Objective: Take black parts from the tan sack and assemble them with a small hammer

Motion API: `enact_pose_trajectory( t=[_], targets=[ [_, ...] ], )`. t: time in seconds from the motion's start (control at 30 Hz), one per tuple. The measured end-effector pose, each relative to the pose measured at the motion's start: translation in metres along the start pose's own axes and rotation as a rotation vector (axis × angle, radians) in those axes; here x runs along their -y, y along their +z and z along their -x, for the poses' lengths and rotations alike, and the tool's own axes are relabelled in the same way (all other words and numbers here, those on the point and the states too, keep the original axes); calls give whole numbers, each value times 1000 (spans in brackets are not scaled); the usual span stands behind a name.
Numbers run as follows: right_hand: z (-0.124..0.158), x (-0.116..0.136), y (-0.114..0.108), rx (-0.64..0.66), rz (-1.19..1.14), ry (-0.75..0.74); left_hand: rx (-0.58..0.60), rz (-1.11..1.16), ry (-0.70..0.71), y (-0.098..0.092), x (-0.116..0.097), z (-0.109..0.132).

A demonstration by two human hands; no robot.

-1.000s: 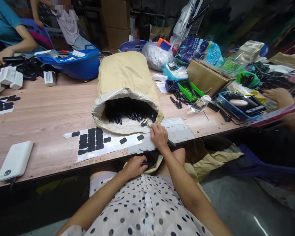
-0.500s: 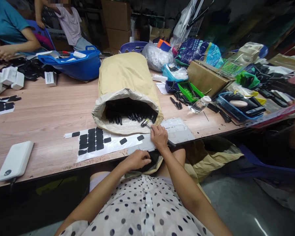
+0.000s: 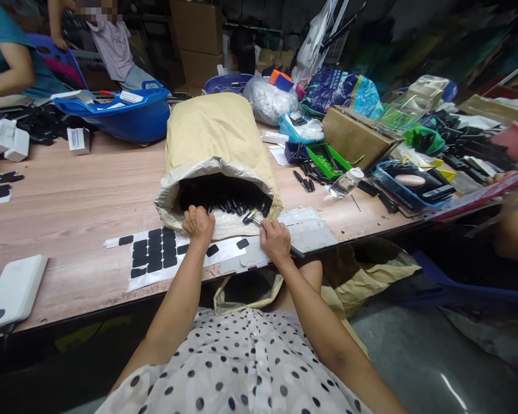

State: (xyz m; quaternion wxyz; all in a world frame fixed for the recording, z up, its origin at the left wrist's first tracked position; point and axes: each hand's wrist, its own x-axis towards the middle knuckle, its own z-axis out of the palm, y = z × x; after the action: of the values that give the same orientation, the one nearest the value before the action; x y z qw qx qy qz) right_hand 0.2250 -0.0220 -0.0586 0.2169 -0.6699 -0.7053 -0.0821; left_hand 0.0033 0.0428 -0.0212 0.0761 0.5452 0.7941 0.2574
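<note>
A yellow sack [image 3: 216, 126] lies on the table, its open white-lined mouth facing me, with several black pen-like parts [image 3: 235, 206] inside. My left hand [image 3: 198, 223] is at the left of the mouth, fingers curled; whatever they hold is too small to make out. My right hand [image 3: 276, 238] grips a small hammer [image 3: 251, 218], its metal head resting at the sack's lower lip. Under both hands' side of the sack are a white sheet with black stickers [image 3: 155, 250] and a grey board [image 3: 306, 230].
A white power bank [image 3: 15, 293] lies at the left. A blue basin [image 3: 116, 118] stands behind it. To the right are a green tray [image 3: 328, 161], a clear bottle [image 3: 346, 184] and a blue basket [image 3: 414, 184]. Another open sack [image 3: 248, 293] hangs below the table edge. People sit at far left.
My left hand has moved from the table's edge up and left to the sack's mouth, and its fingers have closed. My right hand still holds the hammer. The view has shifted slightly.
</note>
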Motion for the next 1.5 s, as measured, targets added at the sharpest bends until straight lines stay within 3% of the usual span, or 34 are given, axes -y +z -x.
enact_pose_trajectory(
  t=[0.13,0.27,0.47,0.57,0.83,1.07,1.2,1.5],
  targets=[
    [0,0,0,-4,-5,-6,50,-26,34,-5,1,6],
    [0,0,-1,-1,5,-3,99,41,218,-22,2,26],
    [0,1,-1,22,11,15,370,157,488,-25,3,68],
    [0,1,0,16,8,17,417,181,493,-16,6,74],
    [-4,-1,-2,33,-15,24,368,249,555,-1,17,71],
    [8,2,-23,-28,-245,83,381,277,515,1,16,69],
    [24,9,-37,-1,-422,75,378,303,490,3,16,69],
    [38,26,-51,12,-502,18,367,362,450,6,16,68]
  ],
)
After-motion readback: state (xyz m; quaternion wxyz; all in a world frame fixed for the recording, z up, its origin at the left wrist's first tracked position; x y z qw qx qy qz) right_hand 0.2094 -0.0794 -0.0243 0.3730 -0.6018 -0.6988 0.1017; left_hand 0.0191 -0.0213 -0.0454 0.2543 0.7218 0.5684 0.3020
